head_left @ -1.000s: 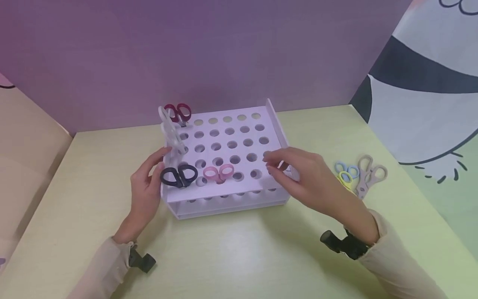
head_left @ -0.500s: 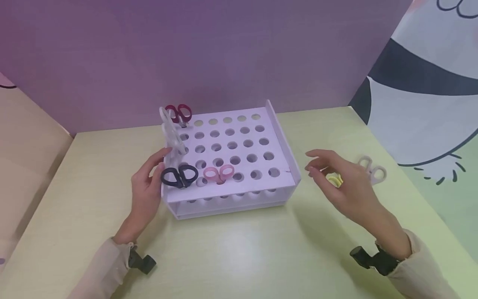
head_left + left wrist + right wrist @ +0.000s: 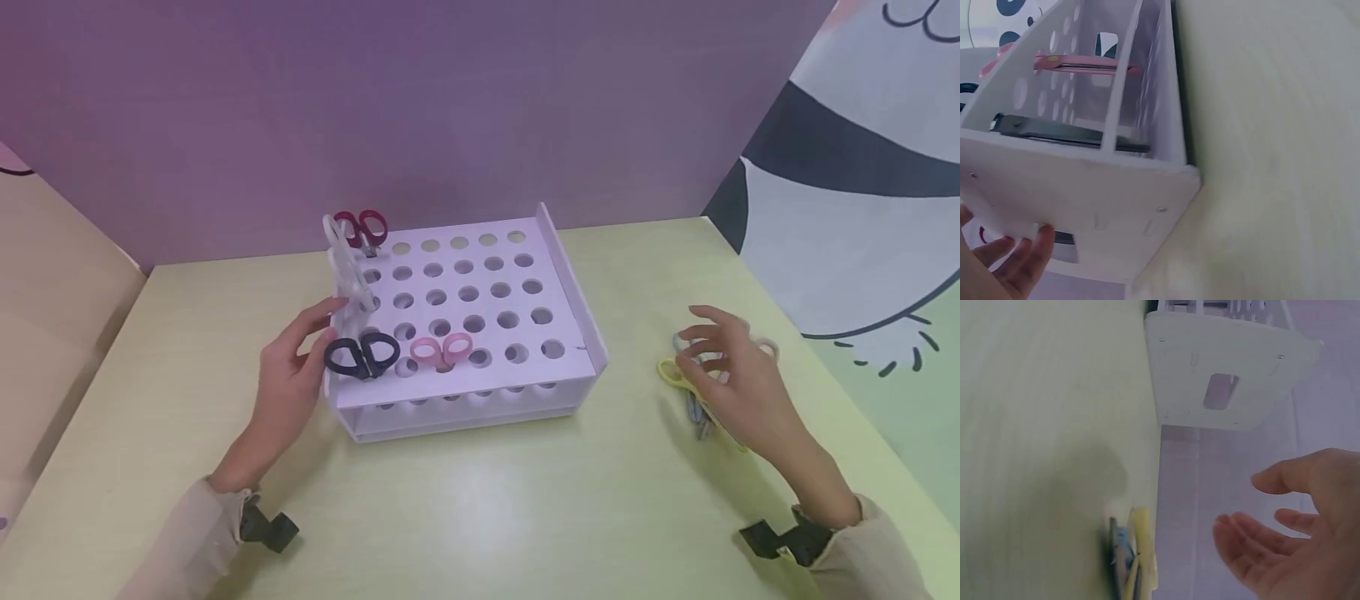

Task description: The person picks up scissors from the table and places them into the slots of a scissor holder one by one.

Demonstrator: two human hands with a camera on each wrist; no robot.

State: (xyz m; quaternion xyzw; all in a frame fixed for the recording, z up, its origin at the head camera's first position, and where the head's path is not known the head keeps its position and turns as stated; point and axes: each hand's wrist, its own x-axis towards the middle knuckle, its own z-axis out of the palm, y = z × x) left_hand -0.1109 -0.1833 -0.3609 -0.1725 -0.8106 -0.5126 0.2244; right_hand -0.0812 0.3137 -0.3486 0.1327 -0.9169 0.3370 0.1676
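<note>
A white rack with rows of round holes stands on the table. My left hand grips its left side panel, fingertips on the outer face beside the slot in the left wrist view. Black-handled scissors, pink-handled scissors, whitish clear-handled scissors and red-handled scissors stand in holes. My right hand, fingers loosely bent and holding nothing, hovers over loose scissors at the right. Of these, yellow scissors show best; blue and beige pairs are partly hidden behind the hand.
A purple wall stands right behind the table. On the right is a wall panel with a black-and-white cartoon drawing. The rack's right side panel has a slot too.
My right hand has moved away from the rack's right edge, rightward to above the loose scissors. The left hand has stayed at the rack, which has not moved.
</note>
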